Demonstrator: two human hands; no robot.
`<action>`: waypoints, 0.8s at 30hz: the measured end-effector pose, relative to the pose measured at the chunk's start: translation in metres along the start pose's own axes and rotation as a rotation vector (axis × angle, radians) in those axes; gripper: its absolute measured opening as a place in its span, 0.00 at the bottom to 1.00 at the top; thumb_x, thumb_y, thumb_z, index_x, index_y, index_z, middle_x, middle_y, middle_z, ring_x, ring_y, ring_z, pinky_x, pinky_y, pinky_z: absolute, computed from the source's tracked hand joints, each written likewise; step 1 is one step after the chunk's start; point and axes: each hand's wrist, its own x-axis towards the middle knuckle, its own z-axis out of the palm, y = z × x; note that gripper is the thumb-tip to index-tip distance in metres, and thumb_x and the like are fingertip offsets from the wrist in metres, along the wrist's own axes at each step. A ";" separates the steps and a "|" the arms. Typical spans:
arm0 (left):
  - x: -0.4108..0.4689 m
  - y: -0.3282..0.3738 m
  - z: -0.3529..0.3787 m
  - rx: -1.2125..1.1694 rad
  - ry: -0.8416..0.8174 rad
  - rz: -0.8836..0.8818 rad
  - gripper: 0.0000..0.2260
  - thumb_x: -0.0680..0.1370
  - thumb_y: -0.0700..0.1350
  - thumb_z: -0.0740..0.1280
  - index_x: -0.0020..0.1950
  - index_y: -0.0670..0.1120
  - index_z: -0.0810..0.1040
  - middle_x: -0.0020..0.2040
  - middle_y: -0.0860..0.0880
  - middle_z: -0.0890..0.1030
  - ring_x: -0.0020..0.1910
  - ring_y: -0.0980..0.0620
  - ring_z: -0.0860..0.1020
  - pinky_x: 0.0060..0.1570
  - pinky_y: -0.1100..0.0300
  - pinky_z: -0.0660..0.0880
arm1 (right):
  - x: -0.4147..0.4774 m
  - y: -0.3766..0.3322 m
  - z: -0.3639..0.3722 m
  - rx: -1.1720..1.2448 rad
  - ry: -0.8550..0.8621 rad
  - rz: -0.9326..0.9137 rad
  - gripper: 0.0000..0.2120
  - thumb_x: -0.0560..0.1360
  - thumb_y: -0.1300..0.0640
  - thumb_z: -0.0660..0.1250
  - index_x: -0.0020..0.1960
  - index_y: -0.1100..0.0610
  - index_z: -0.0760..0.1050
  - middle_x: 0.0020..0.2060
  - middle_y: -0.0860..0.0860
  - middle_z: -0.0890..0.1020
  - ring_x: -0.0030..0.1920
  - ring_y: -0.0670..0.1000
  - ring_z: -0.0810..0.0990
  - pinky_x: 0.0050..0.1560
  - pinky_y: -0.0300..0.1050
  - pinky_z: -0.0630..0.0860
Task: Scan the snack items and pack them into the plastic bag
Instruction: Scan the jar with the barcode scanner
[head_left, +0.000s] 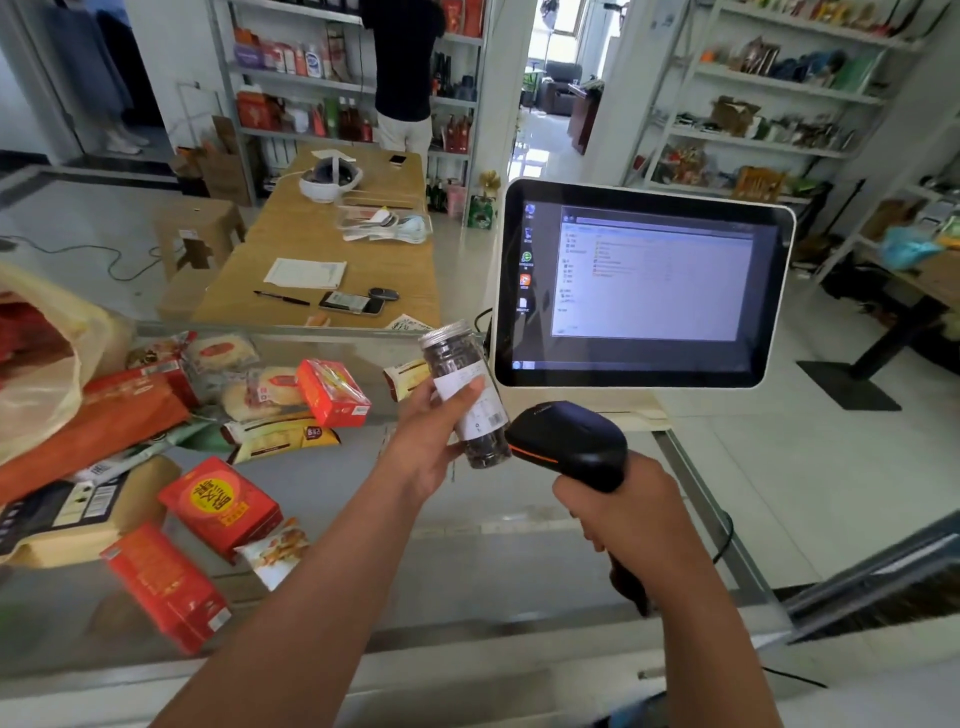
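**Jar at the scanner**

We hold a clear jar (465, 395) of dark pieces above the glass counter (493, 561). Its silver lid is tilted up and its white label faces us. Our left hand (431, 441) wraps it, thumb across the label. Our right hand (623, 514) grips the handle of the black scanner (571, 441), whose head sits just beside the jar's base. Red boxes (221, 504) and wrapped snacks (280, 436) lie to the left, near the plastic bag (41, 374). A lit touchscreen (644, 286) stands behind, with a wooden table (322, 228) and stocked shelves (779, 88) beyond.

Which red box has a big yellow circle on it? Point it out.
The red box just left of the left forearm; the other red boxes show no yellow circle.
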 end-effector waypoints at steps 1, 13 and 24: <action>0.000 -0.001 0.000 -0.003 0.003 -0.002 0.21 0.74 0.45 0.72 0.65 0.48 0.74 0.58 0.47 0.82 0.58 0.45 0.79 0.58 0.41 0.75 | -0.002 -0.002 0.000 -0.009 -0.014 0.001 0.04 0.66 0.57 0.70 0.36 0.56 0.76 0.23 0.49 0.76 0.23 0.43 0.73 0.26 0.35 0.71; -0.003 -0.006 0.003 0.013 0.016 0.030 0.22 0.74 0.44 0.72 0.67 0.48 0.71 0.61 0.47 0.80 0.59 0.46 0.79 0.58 0.44 0.76 | -0.005 0.002 0.001 -0.017 -0.043 0.007 0.03 0.68 0.58 0.69 0.37 0.56 0.76 0.20 0.48 0.75 0.21 0.43 0.72 0.24 0.33 0.69; -0.008 -0.003 0.001 0.015 0.022 0.038 0.20 0.76 0.43 0.70 0.67 0.50 0.72 0.59 0.50 0.81 0.59 0.47 0.79 0.47 0.53 0.77 | -0.010 0.005 -0.004 -0.004 -0.071 0.026 0.05 0.68 0.58 0.68 0.35 0.56 0.74 0.19 0.47 0.73 0.22 0.43 0.72 0.27 0.34 0.70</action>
